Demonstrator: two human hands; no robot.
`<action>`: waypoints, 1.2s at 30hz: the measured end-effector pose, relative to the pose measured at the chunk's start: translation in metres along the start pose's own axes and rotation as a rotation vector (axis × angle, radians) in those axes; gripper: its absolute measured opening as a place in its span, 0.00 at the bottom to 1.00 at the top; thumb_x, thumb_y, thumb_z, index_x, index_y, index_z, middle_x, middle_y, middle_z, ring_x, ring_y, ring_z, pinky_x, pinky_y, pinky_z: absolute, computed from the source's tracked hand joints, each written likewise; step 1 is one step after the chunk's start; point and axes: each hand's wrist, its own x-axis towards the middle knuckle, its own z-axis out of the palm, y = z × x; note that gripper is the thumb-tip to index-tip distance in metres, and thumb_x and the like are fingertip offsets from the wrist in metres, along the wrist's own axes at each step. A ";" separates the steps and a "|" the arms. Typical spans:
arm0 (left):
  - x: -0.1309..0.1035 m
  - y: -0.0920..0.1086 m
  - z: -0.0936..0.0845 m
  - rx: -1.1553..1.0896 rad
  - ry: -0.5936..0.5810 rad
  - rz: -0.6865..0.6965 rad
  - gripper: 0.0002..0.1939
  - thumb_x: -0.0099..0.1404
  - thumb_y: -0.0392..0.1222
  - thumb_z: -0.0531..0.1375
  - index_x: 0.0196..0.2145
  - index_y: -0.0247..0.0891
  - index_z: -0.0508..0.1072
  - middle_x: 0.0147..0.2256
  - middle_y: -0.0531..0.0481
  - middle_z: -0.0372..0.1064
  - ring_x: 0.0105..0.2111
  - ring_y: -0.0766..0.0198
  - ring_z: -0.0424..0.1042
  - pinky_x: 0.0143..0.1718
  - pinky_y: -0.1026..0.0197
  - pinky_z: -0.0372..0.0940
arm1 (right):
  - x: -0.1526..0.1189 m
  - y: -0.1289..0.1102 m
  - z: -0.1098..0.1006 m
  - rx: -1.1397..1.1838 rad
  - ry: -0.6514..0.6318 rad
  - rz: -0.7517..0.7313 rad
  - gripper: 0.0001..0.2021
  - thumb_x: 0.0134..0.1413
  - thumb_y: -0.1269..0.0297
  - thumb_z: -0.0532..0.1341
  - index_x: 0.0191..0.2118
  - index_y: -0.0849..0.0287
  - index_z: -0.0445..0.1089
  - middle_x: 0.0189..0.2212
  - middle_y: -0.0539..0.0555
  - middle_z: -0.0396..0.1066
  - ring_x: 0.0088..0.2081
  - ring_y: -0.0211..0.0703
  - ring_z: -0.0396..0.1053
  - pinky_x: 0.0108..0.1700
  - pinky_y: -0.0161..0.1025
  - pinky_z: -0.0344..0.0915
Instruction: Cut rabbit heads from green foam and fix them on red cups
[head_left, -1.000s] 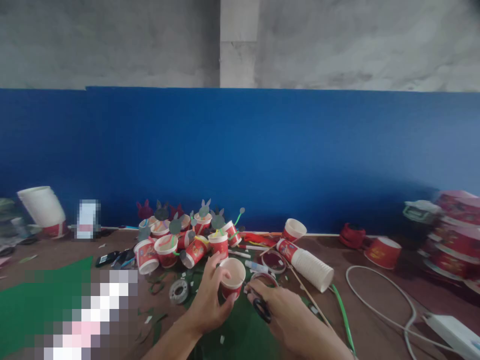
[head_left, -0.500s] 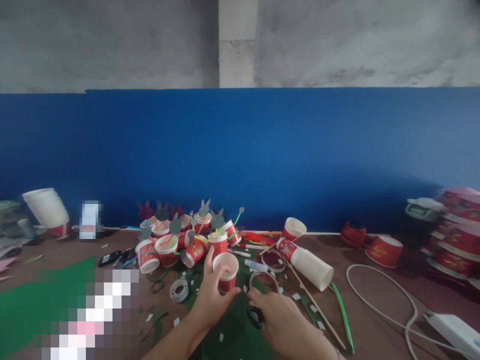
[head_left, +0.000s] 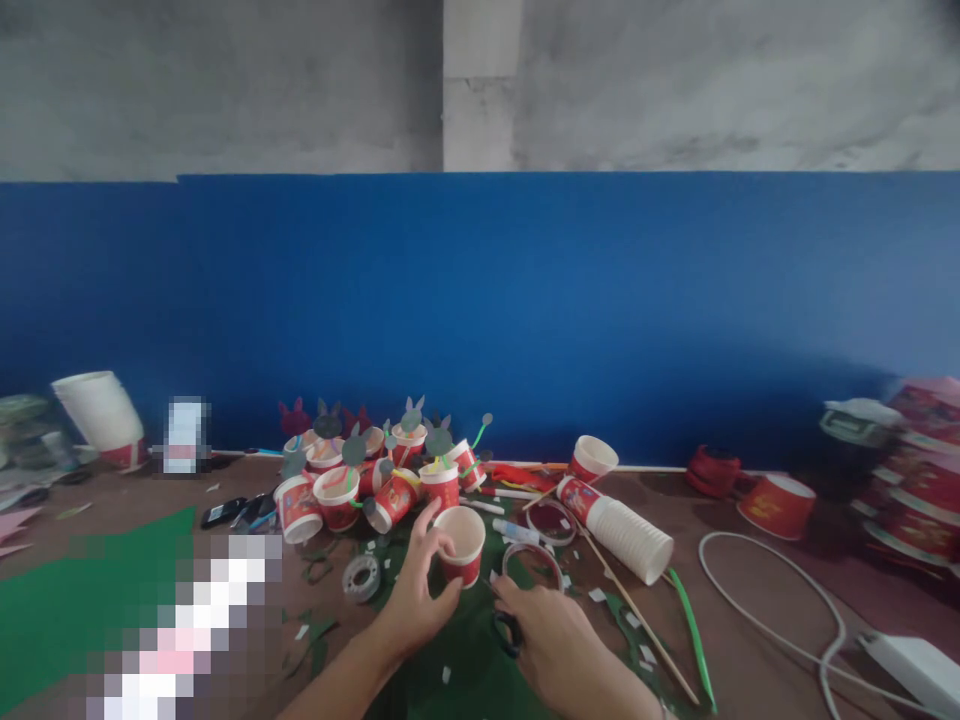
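A red-and-white paper cup [head_left: 463, 548] stands upright on green paper [head_left: 457, 690], its mouth facing up. My left hand [head_left: 418, 585] is beside its left side, fingers and thumb apart; a bent fingertip is at the rim, and the thumb reaches below the cup's front. Scissors [head_left: 508, 632] with a black handle are in my right hand [head_left: 551, 625], the handle loop hanging under the palm; their blades are hidden. A small white scrap shows by the right fingertips. Behind the cup is a cluster of decorated paper cups [head_left: 337, 498] with rabbit-head cutouts and coloured pipe-like arms.
Rolls of clear tape [head_left: 532, 567], a glue stick [head_left: 515, 532] and a grey tape ring [head_left: 361, 578] lie around my hands. To the right are a stack of cups [head_left: 626, 535], a wooden stick [head_left: 637, 615], a green strip [head_left: 694, 640] and a white cable [head_left: 772, 560].
My left fingers have drawn back from inside the cup to its left rim, and the thumb has moved left. My right hand still holds the scissors. The view has shifted slightly.
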 end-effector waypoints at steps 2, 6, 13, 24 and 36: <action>0.001 0.000 0.001 0.016 0.044 -0.025 0.09 0.56 0.37 0.60 0.35 0.38 0.64 0.62 0.34 0.44 0.61 0.44 0.49 0.54 0.44 0.56 | 0.000 -0.003 -0.001 -0.001 -0.015 0.017 0.17 0.49 0.73 0.53 0.46 0.57 0.66 0.33 0.57 0.75 0.36 0.48 0.73 0.32 0.34 0.58; 0.001 -0.003 0.003 0.042 0.076 -0.049 0.00 0.60 0.36 0.57 0.31 0.39 0.67 0.62 0.39 0.46 0.58 0.48 0.56 0.54 0.47 0.56 | 0.000 -0.007 -0.004 -0.025 -0.050 0.027 0.19 0.48 0.75 0.52 0.47 0.58 0.66 0.35 0.59 0.76 0.37 0.50 0.74 0.31 0.35 0.59; 0.001 -0.006 -0.003 -0.071 0.025 -0.027 0.03 0.59 0.33 0.53 0.32 0.39 0.65 0.60 0.38 0.51 0.56 0.51 0.59 0.52 0.50 0.59 | 0.000 -0.004 -0.002 -0.023 -0.041 -0.007 0.21 0.44 0.76 0.52 0.47 0.61 0.66 0.35 0.59 0.76 0.36 0.51 0.74 0.29 0.36 0.59; 0.002 0.009 -0.008 0.201 0.138 0.094 0.08 0.57 0.32 0.55 0.36 0.39 0.65 0.58 0.38 0.49 0.59 0.46 0.50 0.55 0.43 0.54 | 0.003 -0.013 0.003 0.001 -0.059 0.030 0.24 0.45 0.77 0.51 0.51 0.62 0.64 0.36 0.61 0.76 0.39 0.50 0.74 0.31 0.35 0.60; -0.003 0.023 -0.008 0.475 0.232 0.232 0.11 0.56 0.31 0.56 0.38 0.40 0.63 0.38 0.45 0.65 0.41 0.54 0.64 0.50 0.45 0.56 | 0.004 -0.015 0.010 0.036 -0.067 0.028 0.21 0.49 0.76 0.51 0.50 0.62 0.63 0.35 0.62 0.75 0.39 0.49 0.74 0.34 0.36 0.61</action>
